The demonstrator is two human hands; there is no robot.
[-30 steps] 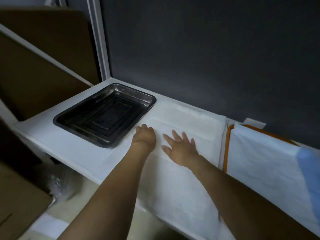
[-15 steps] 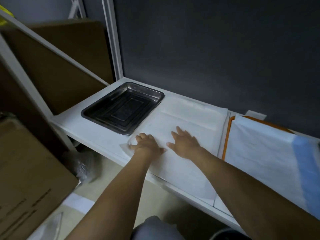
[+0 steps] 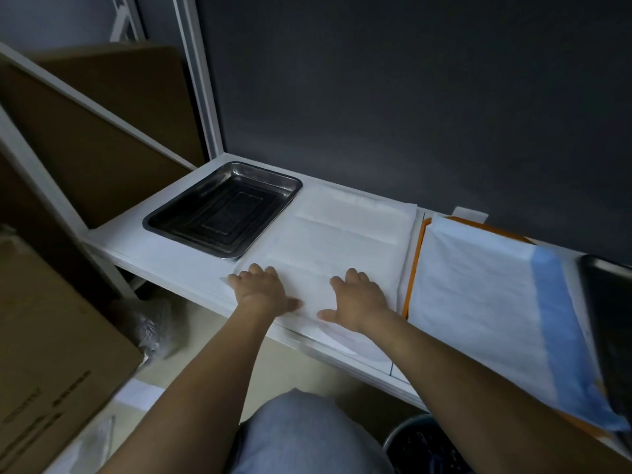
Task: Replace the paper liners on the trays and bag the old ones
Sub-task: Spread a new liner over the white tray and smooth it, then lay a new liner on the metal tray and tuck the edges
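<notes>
A white paper liner lies flat on the white shelf, its near edge hanging over the shelf front. My left hand rests on the liner's near left corner with fingers bent at the knuckles. My right hand lies flat on the liner beside it, fingers spread. A bare steel tray sits to the left of the liner, touching its edge. To the right, an orange tray carries a white and blue liner.
A dark tray edge shows at the far right. Cardboard boxes stand at the left, with crumpled plastic under the shelf. A dark bin sits on the floor near my knee. A dark wall backs the shelf.
Both hands have slid toward me along the liner to its near edge and moved apart. The camera has pulled back and shifted left.
</notes>
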